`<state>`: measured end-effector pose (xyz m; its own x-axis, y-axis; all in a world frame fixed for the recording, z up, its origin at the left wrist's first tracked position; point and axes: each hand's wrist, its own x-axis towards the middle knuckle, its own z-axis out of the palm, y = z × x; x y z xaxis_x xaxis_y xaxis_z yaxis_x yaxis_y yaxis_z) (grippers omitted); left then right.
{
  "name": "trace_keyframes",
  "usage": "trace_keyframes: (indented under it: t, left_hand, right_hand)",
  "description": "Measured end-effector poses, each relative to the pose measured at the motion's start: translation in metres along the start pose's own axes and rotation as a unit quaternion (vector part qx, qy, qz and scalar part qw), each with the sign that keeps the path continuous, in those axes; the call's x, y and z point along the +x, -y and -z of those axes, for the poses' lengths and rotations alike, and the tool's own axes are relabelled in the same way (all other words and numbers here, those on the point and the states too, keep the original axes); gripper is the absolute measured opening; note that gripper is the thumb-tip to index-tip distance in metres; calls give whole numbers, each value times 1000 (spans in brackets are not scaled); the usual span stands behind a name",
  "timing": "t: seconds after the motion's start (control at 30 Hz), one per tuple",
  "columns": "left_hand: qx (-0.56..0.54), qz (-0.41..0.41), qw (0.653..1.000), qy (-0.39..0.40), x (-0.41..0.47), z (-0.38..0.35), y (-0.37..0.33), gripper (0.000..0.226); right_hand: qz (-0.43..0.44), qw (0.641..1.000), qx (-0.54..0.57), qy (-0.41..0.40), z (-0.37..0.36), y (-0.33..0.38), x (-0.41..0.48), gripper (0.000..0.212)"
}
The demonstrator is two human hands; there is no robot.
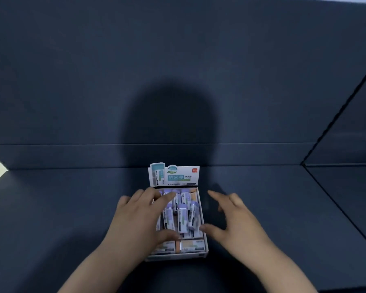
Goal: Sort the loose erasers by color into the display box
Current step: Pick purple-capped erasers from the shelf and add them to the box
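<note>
— Where do the erasers (183, 216) lie from the hands?

— Between them, in the box (205, 249) on the bench (283, 208), long axes pointing away from the person.

— Which hand is nearer?

— The left hand (143, 216); it lies spread over them, holding nothing I can see. The right hand (235, 218) hovers open just beside the box's wall, empty.
</note>
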<state>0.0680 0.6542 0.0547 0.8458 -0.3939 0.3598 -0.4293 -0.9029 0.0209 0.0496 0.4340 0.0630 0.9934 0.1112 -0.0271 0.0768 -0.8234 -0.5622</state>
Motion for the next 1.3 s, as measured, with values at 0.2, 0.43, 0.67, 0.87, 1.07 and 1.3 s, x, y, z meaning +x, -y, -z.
trace_keyframes:
  t: [0.2,0.43,0.67,0.87,1.07,1.3]
  left_hand:
    - [-3,-21,1000,-13,8,-2,-11,72]
    - [0,-40,999,-30,20,-2,-37,65]
    - [-8,-27,999,-36,35,-9,-85,52]
    - [3,1,999,-44,60,-17,-158,48]
    - [-3,40,999,-23,81,-32,-239,50]
    - [-44,67,997,2,93,-44,-317,51]
  right_hand:
    - [-2,1000,8,6,4,3,-6,77]
    - [19,1000,-4,4,13,-5,-7,76]
    - [52,998,-27,14,35,-41,-10,72]
    - [90,994,-61,17,81,-98,-17,69]
    - [103,989,-88,52,129,-168,-27,69]
    - [86,991,-83,66,166,-237,-48,68]
